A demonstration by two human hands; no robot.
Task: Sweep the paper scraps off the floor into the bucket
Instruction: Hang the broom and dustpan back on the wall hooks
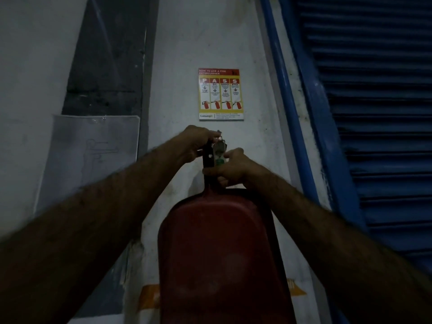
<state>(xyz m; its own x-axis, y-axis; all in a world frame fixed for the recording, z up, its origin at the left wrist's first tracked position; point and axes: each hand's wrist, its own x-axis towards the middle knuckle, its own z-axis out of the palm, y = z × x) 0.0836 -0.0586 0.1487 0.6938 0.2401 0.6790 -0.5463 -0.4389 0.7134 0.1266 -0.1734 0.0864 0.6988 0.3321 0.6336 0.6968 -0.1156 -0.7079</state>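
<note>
**Two hands hold a red dustpan up against the wall**

Two bare arms reach forward and up to a pale, scuffed wall. The left hand [198, 142] is curled around the top of the dark handle [207, 160] of a red dustpan [217, 249], its fingertips pinching at a small metal fitting there; what that fitting is cannot be made out in the dim light. The right hand [230, 167] grips lower down, its fingers wrapped round the handle and its thumb pressed on a small white and green tag [219, 155] that hangs beside it. The dustpan hangs upright, handle up, its broad red back facing the camera and its body lying close against the wall.

Just above the hands a fire extinguisher poster [221, 94] in red and yellow is fixed to the wall. To the left a clear plastic sleeve [93, 157] holds a pale sheet with a faint drawing. To the right runs a blue frame [301, 113], and beyond it a blue slatted shutter [378, 113]. Behind the lower part of the dustpan an orange mark [148, 298] shows on the wall.
</note>
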